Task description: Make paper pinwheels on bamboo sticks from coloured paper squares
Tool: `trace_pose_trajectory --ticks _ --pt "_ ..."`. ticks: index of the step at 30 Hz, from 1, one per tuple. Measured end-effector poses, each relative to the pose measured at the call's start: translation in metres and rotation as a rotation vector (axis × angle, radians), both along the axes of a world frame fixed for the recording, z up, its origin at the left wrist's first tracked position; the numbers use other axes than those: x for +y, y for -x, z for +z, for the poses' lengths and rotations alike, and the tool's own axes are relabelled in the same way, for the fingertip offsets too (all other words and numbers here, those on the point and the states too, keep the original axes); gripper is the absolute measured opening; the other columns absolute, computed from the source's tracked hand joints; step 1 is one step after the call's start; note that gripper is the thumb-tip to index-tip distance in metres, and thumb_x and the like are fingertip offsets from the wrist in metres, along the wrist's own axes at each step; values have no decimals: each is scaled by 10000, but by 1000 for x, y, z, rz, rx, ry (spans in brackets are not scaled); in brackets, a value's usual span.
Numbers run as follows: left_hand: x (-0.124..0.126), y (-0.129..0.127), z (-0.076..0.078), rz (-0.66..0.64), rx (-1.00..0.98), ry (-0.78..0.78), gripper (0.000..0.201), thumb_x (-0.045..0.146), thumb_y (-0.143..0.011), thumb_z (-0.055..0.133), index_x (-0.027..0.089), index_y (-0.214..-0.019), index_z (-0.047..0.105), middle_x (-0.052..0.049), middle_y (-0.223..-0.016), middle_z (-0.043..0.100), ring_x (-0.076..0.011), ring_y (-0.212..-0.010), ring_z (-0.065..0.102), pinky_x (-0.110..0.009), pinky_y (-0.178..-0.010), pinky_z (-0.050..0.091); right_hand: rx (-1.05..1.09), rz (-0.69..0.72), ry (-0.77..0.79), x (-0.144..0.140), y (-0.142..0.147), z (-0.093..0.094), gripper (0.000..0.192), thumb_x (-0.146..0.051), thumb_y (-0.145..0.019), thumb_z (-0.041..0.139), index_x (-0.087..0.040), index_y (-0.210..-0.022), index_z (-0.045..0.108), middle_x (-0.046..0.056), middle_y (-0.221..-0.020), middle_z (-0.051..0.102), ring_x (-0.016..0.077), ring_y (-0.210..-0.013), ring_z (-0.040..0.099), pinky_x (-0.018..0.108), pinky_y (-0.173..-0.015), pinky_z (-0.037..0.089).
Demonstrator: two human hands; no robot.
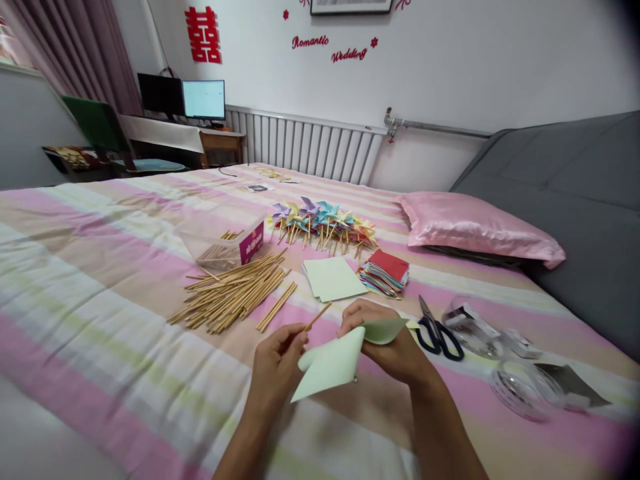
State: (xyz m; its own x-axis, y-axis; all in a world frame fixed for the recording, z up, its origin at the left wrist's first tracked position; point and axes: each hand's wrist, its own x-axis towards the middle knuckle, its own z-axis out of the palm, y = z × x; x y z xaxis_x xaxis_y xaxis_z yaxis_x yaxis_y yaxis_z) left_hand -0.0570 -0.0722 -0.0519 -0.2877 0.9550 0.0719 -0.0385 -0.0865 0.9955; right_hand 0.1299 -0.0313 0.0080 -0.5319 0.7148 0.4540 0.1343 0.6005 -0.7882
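— What do we see closest to us?

— We see our two hands over the striped bed (100, 280). Our left hand (275, 363) has its fingers closed around a thin wooden stick (318, 316). The stick pokes up and away from us. Our right hand (385, 343) has its fingers pinched shut on a pale green paper (335, 360). The paper is curled and folded, and it sits between our two hands, just above the blanket.

— What lies right beside our hands?

— Black scissors (437, 330) lie on the bed, just to the right of our right hand. Past them are some clear plastic tape rolls (517, 387). We cannot tell more about them, they are blurry.

— And a bit farther?

— A big pile of sticks (230, 293) lies to the left. In front of us is a flat stack of green paper (333, 279), and next to it a stack of coloured paper (386, 272) with red on top. Behind the sticks is a clear box (227, 247) with more sticks inside.

— And farther still?

— A heap of little pinwheels (323, 223) in many colours. A pink pillow (475, 227) lies to the right, near a grey sofa (575, 193). Far back we see a white radiator (305, 143), a desk with two screens (183, 99), and red letters on the wall (330, 48).
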Motion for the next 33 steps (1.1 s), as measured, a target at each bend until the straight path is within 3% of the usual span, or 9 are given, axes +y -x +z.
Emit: trace_pose_trajectory --ticks 6,11,14,19,33 --pt "-3 15 8 61 195 -122 164 299 -688 696 185 -793 751 -64 -775 701 -172 -691 601 -251 -602 460 -18 -97 -203 -2 5 1 81 -211 -793 626 -204 -802 707 71 -955 581 152 -784 593 277 -710 466" --pt "-3 22 8 -21 249 -192 183 290 -743 655 209 -876 751 -69 -802 689 -178 -727 601 -251 -600 452 -9 -129 -290 -3 8 -3 113 -181 -816 590 -202 -848 696 102 -1072 607 167 -835 628 301 -760 487" --pt "-2 23 7 -83 242 -213 190 270 -774 627 224 -916 745 -70 -823 678 -177 -755 602 -250 -623 454 -7 -155 -332 -4 10 -3 123 -171 -814 590 -208 -865 696 101 -1035 640 192 -927 623 308 -797 490" --pt "-4 23 9 -141 161 -221 212 245 -758 644 249 -947 739 -76 -839 671 -195 -791 609 -266 -653 468 20 -190 -352 -6 13 -1 114 -194 -818 593 -205 -873 693 98 -1000 645 188 -889 639 305 -769 512" --pt "-7 20 22 -84 65 -227 185 253 -649 731 245 -830 766 -76 -748 672 -196 -709 612 -261 -600 468 46 -222 -369 -9 16 -2 130 -173 -792 629 -221 -882 708 78 -941 634 183 -868 635 298 -759 519"
